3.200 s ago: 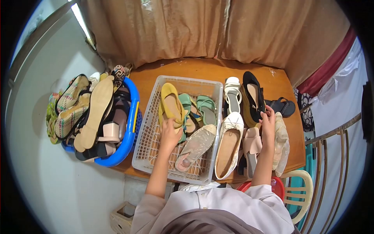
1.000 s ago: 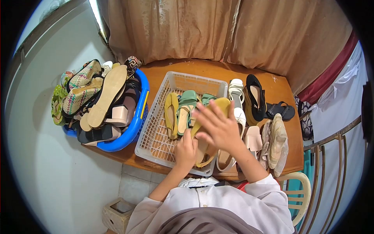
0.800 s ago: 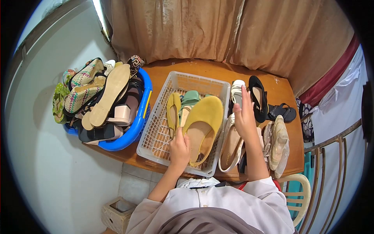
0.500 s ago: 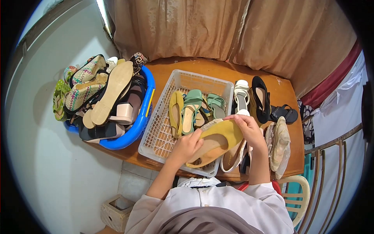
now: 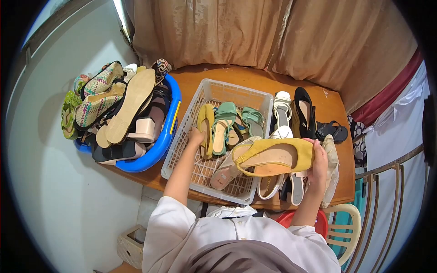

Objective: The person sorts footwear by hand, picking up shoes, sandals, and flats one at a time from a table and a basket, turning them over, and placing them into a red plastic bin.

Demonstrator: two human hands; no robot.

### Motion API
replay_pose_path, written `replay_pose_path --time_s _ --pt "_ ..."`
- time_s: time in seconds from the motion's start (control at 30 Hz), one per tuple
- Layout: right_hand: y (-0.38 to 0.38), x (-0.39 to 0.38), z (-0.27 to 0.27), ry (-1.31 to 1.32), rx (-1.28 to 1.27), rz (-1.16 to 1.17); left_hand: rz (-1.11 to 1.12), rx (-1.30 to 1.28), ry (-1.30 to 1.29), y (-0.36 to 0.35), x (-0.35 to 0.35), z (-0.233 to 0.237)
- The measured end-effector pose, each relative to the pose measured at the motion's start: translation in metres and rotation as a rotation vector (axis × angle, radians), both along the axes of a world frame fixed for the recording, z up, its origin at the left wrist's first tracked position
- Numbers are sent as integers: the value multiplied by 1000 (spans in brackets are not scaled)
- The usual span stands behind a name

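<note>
My right hand (image 5: pixel 319 163) grips a yellow slingback flat (image 5: pixel 273 157) by its toe end, held level above the right side of a white plastic basket (image 5: pixel 182 175). My left hand (image 5: pixel 195 137) reaches into that basket, its fingers closed at the left edge of a matching yellow slingback (image 5: pixel 206 129); the fingertips are partly hidden. Beside that shoe lie a green sandal (image 5: pixel 220 132) and another green sandal (image 5: pixel 253 120). A clear-and-beige shoe (image 5: pixel 224 175) rests in the basket's front part, below the held flat.
A blue basket (image 5: pixel 157 157) heaped with shoes stands at the left table edge. Right of the white basket are white sandals (image 5: pixel 282 109), a black flat (image 5: pixel 304 109), black slippers (image 5: pixel 332 132) and a cream shoe (image 5: pixel 331 168). Behind the wooden table (image 5: pixel 314 91) hangs a brown curtain (image 5: pixel 214 36).
My left hand has let go of the held yellow flat and moved left to its match in the basket. My right hand has carried the flat rightward and turned it level.
</note>
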State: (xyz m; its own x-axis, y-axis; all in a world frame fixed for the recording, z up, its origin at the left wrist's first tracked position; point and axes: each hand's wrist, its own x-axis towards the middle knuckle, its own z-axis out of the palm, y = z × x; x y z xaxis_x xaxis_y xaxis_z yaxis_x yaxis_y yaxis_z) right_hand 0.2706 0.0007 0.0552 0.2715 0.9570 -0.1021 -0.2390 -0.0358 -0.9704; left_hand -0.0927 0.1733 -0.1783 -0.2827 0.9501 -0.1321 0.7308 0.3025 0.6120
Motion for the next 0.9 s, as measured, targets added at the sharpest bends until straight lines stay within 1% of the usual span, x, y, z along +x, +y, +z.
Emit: replay_pose_path --time_s 0.07,0.17,0.27,0.37,0.4,0.5,0.53,0.63,0.73,0.83,0.9 --pt "-5 -1 1 8 15 -36 6 35 50 -2 11 7" --pt "-11 4 -4 11 -22 -28 91 9 -11 -1 13 6" --pt "-13 8 -9 0 -11 -36 78 -70 -120 -6 5 33" --pt "-12 9 -10 -11 -15 -41 81 -83 -414 -9 -5 38" --pt "-11 10 -11 -15 -16 -32 54 -148 -500 -17 -3 58" --pt "-6 11 -17 -13 -28 -6 60 25 -442 -22 -1 58" --pt "-4 8 -18 -1 -39 2 15 68 -403 -31 2 80" --pt "4 0 -23 -16 -46 27 55 317 -465 -54 -1 104" --pt "16 -11 -22 -97 -10 105 95 404 -866 -82 -13 136" --pt "33 -32 -20 -244 -9 196 219 479 -985 -113 -2 183" --pt "49 -49 -26 -263 16 283 197 507 -1053 -125 -1 188"
